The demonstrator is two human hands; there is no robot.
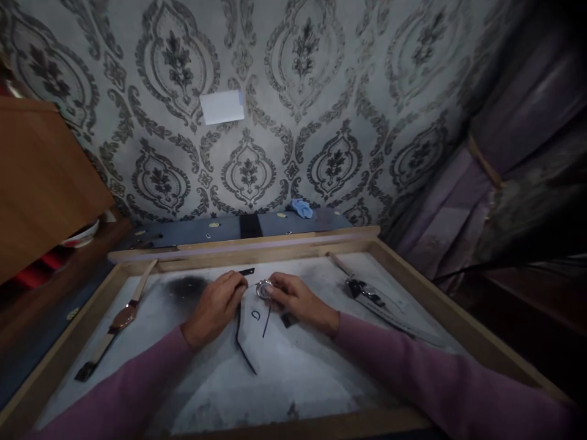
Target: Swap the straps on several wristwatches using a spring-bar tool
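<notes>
My right hand [298,299] grips a round silver watch case [265,289] between thumb and fingers over the middle of a wooden-framed tray [257,245]. Just left of the case, my left hand [217,305] is closed in a pinch; a thin light piece seems to reach from its fingertips toward the case, too small to name. A dark bent strip [245,354] lies below my left hand. A short dark rod [266,322] and a small dark ring [255,315] lie under the watch case. Behind my left fingertips shows a black strip with a hole [248,271].
A watch with a light strap [123,318] lies at the tray's left. Another watch [364,289] and a long dark strap [403,330] lie at the right. Behind the tray are a blue cloth [302,208] and a patterned wall. A wooden cabinet [46,183] stands at left.
</notes>
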